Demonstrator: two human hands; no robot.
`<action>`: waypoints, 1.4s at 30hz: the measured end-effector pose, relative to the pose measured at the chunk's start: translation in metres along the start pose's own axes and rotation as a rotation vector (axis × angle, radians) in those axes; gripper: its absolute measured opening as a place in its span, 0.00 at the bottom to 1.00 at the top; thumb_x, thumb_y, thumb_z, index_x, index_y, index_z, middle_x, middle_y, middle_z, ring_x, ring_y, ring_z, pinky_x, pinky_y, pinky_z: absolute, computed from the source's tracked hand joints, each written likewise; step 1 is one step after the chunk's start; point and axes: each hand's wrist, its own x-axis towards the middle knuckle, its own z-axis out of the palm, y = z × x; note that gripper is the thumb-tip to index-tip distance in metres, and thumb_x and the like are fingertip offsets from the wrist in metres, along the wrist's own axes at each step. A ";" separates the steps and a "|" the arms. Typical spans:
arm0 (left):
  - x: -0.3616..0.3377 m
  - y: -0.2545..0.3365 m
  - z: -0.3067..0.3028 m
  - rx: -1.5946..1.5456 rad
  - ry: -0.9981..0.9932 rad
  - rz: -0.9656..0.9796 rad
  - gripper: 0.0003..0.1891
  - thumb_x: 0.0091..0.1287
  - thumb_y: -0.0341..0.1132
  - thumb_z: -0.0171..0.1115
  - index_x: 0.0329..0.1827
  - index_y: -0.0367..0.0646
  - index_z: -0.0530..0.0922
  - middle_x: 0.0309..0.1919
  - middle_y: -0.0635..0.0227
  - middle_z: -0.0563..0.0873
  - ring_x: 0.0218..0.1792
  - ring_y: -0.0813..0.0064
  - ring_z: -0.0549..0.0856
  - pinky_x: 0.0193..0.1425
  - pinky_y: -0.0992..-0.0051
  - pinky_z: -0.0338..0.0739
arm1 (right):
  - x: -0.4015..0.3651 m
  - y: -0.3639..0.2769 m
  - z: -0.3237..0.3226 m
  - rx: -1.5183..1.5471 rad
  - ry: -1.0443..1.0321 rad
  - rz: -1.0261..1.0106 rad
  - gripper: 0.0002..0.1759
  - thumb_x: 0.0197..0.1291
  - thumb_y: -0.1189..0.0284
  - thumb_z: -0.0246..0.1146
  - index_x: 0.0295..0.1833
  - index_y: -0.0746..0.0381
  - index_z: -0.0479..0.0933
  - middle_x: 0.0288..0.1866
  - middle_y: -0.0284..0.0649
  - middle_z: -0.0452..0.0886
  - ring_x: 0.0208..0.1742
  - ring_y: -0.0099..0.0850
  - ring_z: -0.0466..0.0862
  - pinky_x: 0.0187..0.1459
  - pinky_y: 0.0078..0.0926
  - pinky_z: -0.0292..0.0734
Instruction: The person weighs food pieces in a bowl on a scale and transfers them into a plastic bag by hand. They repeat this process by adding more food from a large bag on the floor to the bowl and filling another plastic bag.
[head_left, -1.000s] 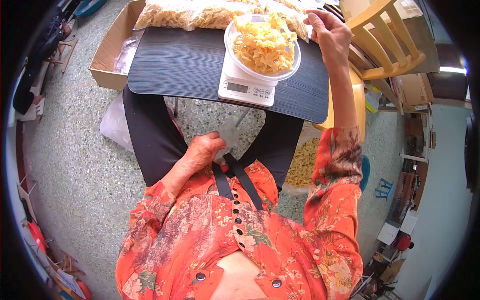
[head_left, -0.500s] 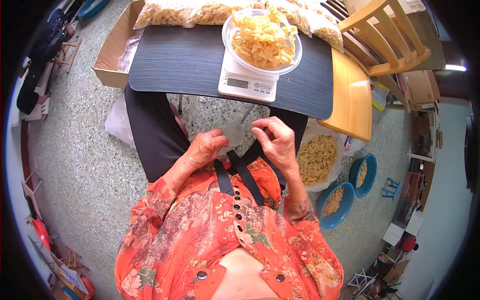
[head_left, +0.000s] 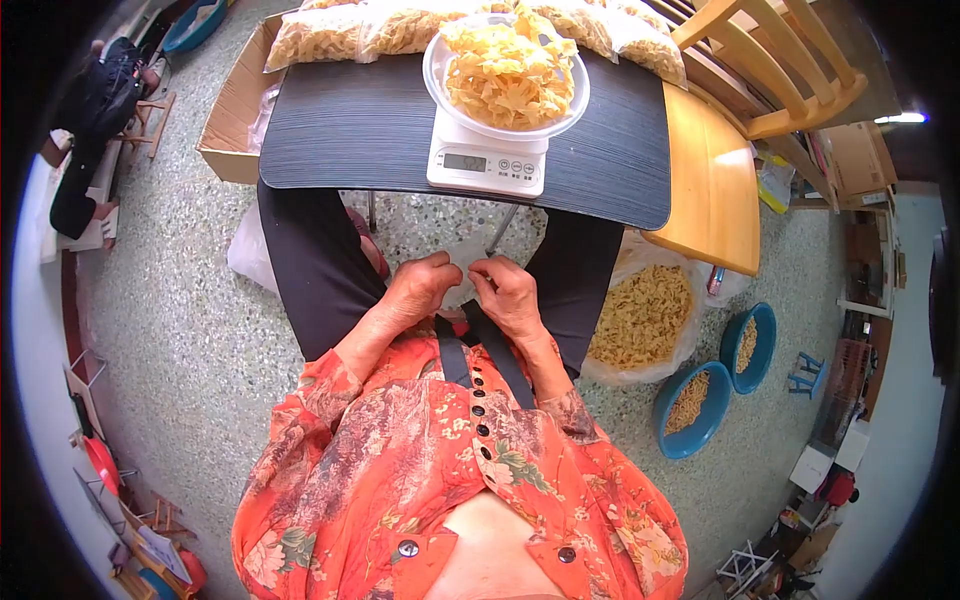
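Note:
My left hand (head_left: 423, 287) is closed on a thin clear plastic bag (head_left: 466, 262) above my lap. Close beside it, my right hand (head_left: 505, 295) pinches the bag's edge between thumb and fingers. Beyond both hands, a white digital scale (head_left: 487, 165) stands at the near edge of the dark table (head_left: 340, 130). On the scale rests a clear round bowl (head_left: 435, 75) heaped with pale yellow dried pieces (head_left: 510, 80). The display's digits are too small to read surely.
Filled clear bags (head_left: 320, 38) line the table's far edge. A cardboard box (head_left: 228, 125) stands left, a wooden chair (head_left: 790, 100) right. On the floor at right are an open bag of yellow pieces (head_left: 650, 315) and two blue basins (head_left: 695, 408). A person (head_left: 80, 190) is at far left.
My right hand has moved left and down, next to my left hand, and its fingers have closed on the bag. The whole view has shifted slightly.

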 end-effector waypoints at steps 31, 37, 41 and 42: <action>0.004 0.015 0.001 -0.082 0.036 -0.130 0.03 0.63 0.28 0.69 0.37 0.45 0.83 0.33 0.62 0.82 0.35 0.50 0.86 0.36 0.58 0.80 | 0.256 -0.043 -0.168 -0.085 0.092 -0.071 0.08 0.61 0.70 0.74 0.41 0.63 0.88 0.30 0.36 0.87 0.32 0.21 0.83 0.36 0.22 0.80; 0.005 0.016 0.000 -0.055 0.037 -0.098 0.03 0.64 0.28 0.70 0.38 0.44 0.84 0.33 0.62 0.82 0.34 0.52 0.87 0.35 0.62 0.80 | 0.251 -0.053 -0.172 -0.068 0.228 -0.272 0.06 0.60 0.74 0.74 0.40 0.65 0.87 0.34 0.33 0.83 0.29 0.17 0.76 0.33 0.18 0.76; 0.005 0.012 0.003 -0.051 0.020 -0.105 0.03 0.64 0.27 0.70 0.38 0.44 0.84 0.32 0.61 0.82 0.34 0.52 0.87 0.35 0.62 0.80 | 0.244 -0.069 -0.173 -0.121 0.359 -0.368 0.05 0.60 0.76 0.75 0.38 0.64 0.86 0.40 0.33 0.83 0.29 0.15 0.75 0.31 0.16 0.74; 0.006 0.011 0.003 -0.087 0.035 -0.109 0.02 0.63 0.28 0.69 0.37 0.44 0.84 0.33 0.61 0.81 0.34 0.51 0.86 0.36 0.60 0.80 | 0.243 -0.072 -0.174 -0.116 0.357 -0.366 0.05 0.60 0.76 0.75 0.38 0.64 0.86 0.40 0.33 0.83 0.29 0.15 0.75 0.31 0.16 0.74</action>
